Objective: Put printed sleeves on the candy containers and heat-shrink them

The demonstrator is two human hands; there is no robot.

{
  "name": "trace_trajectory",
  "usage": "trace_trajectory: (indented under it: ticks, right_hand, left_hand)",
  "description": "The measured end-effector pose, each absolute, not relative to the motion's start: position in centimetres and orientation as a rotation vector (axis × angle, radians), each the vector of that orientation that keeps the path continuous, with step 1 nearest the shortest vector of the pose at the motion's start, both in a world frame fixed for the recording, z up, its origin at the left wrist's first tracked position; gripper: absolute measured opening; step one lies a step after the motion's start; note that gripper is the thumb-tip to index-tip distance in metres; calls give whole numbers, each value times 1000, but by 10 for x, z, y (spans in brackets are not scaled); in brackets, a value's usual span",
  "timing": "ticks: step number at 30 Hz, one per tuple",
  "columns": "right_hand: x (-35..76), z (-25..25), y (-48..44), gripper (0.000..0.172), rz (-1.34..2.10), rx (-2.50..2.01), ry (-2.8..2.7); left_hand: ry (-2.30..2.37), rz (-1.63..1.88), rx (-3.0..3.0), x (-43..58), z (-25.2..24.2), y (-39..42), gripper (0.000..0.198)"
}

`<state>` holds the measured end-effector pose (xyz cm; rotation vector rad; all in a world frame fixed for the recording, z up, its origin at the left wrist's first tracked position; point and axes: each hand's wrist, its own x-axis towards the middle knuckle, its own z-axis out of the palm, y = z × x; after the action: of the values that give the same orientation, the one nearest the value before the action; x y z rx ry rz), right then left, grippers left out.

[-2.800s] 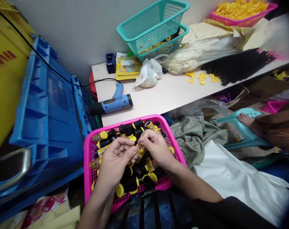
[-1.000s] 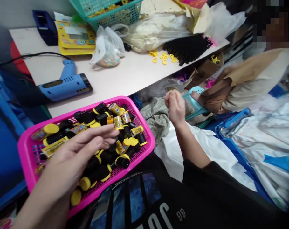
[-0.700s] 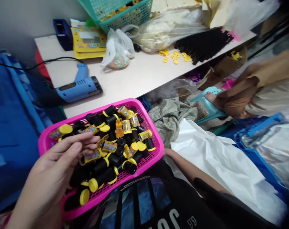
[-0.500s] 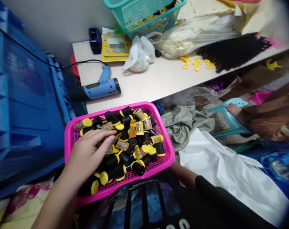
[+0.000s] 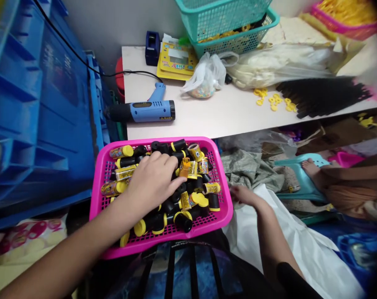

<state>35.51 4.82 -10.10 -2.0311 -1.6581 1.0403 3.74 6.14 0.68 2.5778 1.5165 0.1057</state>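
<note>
A pink basket (image 5: 97,182) rests on my lap, heaped with several small black tubes with yellow caps (image 5: 182,218) and some with printed yellow labels (image 5: 193,168). My left hand (image 5: 152,180) lies palm down on the middle of the heap, its fingers spread and slightly curved over the tubes. My right hand (image 5: 242,194) hovers low just past the basket's right rim, above a white sheet (image 5: 300,245). It is small and blurred, so its fingers cannot be made out.
On the white table (image 5: 213,118) behind the basket lie a blue heat gun (image 5: 144,111), a knotted plastic bag (image 5: 207,77), yellow rings (image 5: 271,99), black strips (image 5: 322,95) and stacked teal baskets (image 5: 225,20). A blue crate (image 5: 35,104) stands at the left. Another person's foot (image 5: 309,168) rests on a teal stool.
My right hand, raised out to the right a second ago, dropped out of sight and now sits beside the basket. My left hand moved forward onto the heap of tubes.
</note>
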Motion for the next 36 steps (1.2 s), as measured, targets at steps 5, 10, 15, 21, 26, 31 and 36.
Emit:
trace_trajectory:
  ticks: [5,10,15,21,26,31,36]
  right_hand:
    - [327,-46,72,29,827,-1821,-1570]
    - [241,-20,66,22,1057,-1199,-1611]
    - [211,-23,62,16,855,-1035,-1561]
    - [207,3,69,8,149,-979,-2048]
    - [198,16,80,16,-94,-922,-2351]
    - [207,20,118,12,-86,-1063,-2473]
    - [210,43,216,5,142,-1431,-2341]
  left_hand:
    - [1548,-16,2518,60,6,84,44]
    - [1447,336,1874,39,22,84,24]
    - [1237,691,1137,27,30,66,29]
    - [1258,764,1150,35,25,59,26]
    - [1357,762,1289,31,28,61,18]
    - [1408,751,1333,15,33,57,18]
    - [1335,588,1302,2,32,57,30]
